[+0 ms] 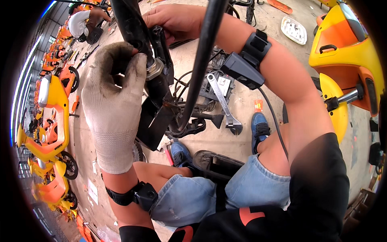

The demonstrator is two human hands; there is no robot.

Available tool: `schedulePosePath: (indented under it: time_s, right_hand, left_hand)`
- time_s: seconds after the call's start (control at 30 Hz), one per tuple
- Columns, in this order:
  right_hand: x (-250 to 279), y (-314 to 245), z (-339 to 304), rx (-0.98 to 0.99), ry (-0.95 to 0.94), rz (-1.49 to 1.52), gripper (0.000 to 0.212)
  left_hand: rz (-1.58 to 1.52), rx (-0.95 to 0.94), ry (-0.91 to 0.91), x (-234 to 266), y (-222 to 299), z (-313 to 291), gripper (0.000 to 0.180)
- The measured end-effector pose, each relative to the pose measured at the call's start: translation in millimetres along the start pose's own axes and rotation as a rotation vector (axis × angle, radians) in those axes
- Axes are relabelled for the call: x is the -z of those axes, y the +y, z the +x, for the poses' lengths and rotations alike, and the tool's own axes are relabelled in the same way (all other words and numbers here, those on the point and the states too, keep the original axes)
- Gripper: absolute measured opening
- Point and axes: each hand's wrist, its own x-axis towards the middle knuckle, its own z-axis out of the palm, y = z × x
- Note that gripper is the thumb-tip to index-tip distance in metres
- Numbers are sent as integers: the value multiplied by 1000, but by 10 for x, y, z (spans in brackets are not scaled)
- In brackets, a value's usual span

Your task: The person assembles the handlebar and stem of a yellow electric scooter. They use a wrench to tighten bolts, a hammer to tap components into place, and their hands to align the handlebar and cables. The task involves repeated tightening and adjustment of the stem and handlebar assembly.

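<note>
A black scooter or bike frame tube (133, 24) stands in front of me, with a metal hex nut (155, 68) around it. My left hand (115, 76), in a soiled white knit glove, is closed beside the tube just above the nut. Its thumb and fingers curl together at the tube, and what they pinch is too small to tell. Behind the tube, my bare right hand (177, 20) is closed at a black bracket (159, 38); its fingertips are partly hidden. A thinner black bar (203, 60) slants across in front of the right arm.
An adjustable wrench (220, 97) leans on black parts and cables below. A black open case (215, 163) lies between my legs. A white tray (294, 30) rests on the floor at the far right. Yellow-orange scooters (338, 52) stand on both sides. Another person (82, 22) crouches far left.
</note>
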Motion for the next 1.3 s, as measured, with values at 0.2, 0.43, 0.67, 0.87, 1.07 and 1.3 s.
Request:
schedulePosePath:
  time_s: [0.2, 0.43, 0.67, 0.87, 1.07, 1.3]
  right_hand:
    - [98, -57, -7, -51, -133, 108, 29]
    - [139, -121, -32, -52, -187, 201, 20]
    - [272, 219, -116, 71, -95, 367, 33]
    - [-144, 188, 70, 25, -76, 169, 34]
    - [-64, 110, -56, 17, -39, 19, 35]
    - [227, 251, 71, 220, 94, 49, 26]
  left_hand:
    - [-59, 28, 6, 14, -9, -5, 16]
    - [-32, -129, 22, 18, -68, 20, 14]
    - [-2, -139, -55, 7, 84, -12, 14]
    - [115, -207, 14, 231, -5, -90, 14]
    - [106, -251, 34, 216, -89, -34, 13]
    - [133, -367, 106, 247, -196, -52, 12]
